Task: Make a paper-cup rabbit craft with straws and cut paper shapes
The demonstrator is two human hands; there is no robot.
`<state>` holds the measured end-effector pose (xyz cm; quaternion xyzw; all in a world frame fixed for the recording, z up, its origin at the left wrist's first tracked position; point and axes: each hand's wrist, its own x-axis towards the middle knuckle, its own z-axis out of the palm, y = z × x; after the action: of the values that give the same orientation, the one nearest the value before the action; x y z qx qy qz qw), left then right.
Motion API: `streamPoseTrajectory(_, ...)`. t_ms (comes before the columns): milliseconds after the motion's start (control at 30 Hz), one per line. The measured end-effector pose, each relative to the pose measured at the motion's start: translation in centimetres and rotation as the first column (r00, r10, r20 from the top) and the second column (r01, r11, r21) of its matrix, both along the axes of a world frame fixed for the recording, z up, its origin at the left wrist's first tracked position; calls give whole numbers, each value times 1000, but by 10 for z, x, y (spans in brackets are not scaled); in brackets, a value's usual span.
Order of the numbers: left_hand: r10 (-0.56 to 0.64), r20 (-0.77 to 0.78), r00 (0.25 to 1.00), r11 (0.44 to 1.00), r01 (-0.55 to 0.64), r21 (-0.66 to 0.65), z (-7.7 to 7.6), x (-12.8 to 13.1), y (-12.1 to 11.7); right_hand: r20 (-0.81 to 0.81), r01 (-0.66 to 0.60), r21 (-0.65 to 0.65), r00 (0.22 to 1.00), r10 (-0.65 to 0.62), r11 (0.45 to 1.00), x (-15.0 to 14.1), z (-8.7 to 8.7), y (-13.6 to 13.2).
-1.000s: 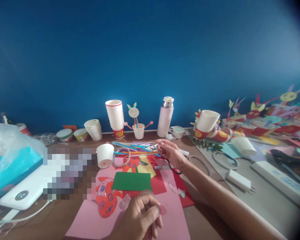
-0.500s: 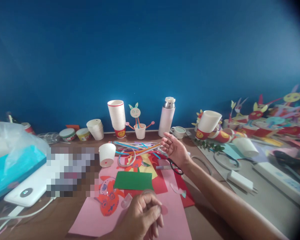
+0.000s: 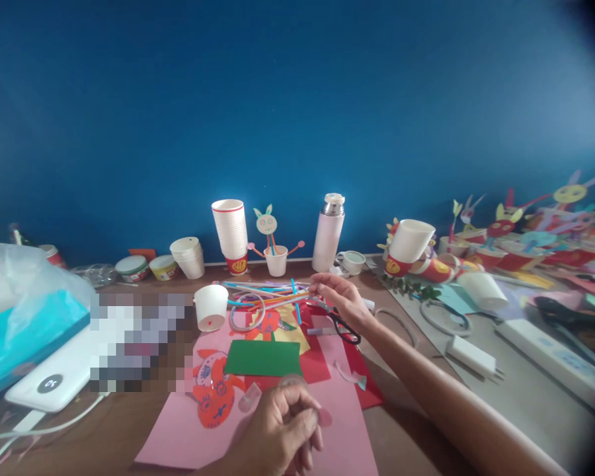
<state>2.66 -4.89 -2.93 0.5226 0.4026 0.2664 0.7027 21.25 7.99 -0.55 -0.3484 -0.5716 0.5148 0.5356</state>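
My left hand [image 3: 290,426] is closed low over the pink sheet [image 3: 173,430], a small pink paper disc [image 3: 325,416] pinched by its thumb and fingers. Part of a clear ring shows behind its knuckles. Above the pile of colored straws [image 3: 258,289], my right hand [image 3: 342,301] reaches out with bent, parted fingers. Its fingertips are at the right end of the pile, and contact is hard to judge. Black-handled scissors [image 3: 346,328] lie beneath that wrist. Between the hands and the straws is a green paper rectangle [image 3: 262,357]. Orange paper animal faces [image 3: 215,400] lie left of it.
A paper cup [image 3: 211,309] stands left of the straws. Along the wall are a cup stack [image 3: 229,228], a cup figure with a rabbit head [image 3: 276,261] and a thermos [image 3: 328,238]. A power bank [image 3: 49,383] lies left; a power strip [image 3: 555,357] and many paper figures are right.
My right hand has moved slightly left and down toward the straws, its fingers bending more. One blue straw now sticks up from the pile at a steeper angle. My left hand keeps its pinch.
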Motion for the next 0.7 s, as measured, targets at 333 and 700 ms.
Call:
streamPoseTrajectory(333,-14,-40,999,1000,14,-15,5,2,-2,-296,11,-41,955,-22,999,7,-1,10)
streamPoseTrajectory(700,6,1,1000,999,-6,-53,3,2,0,-235,57,-91,969,-77,994,10,-1,14)
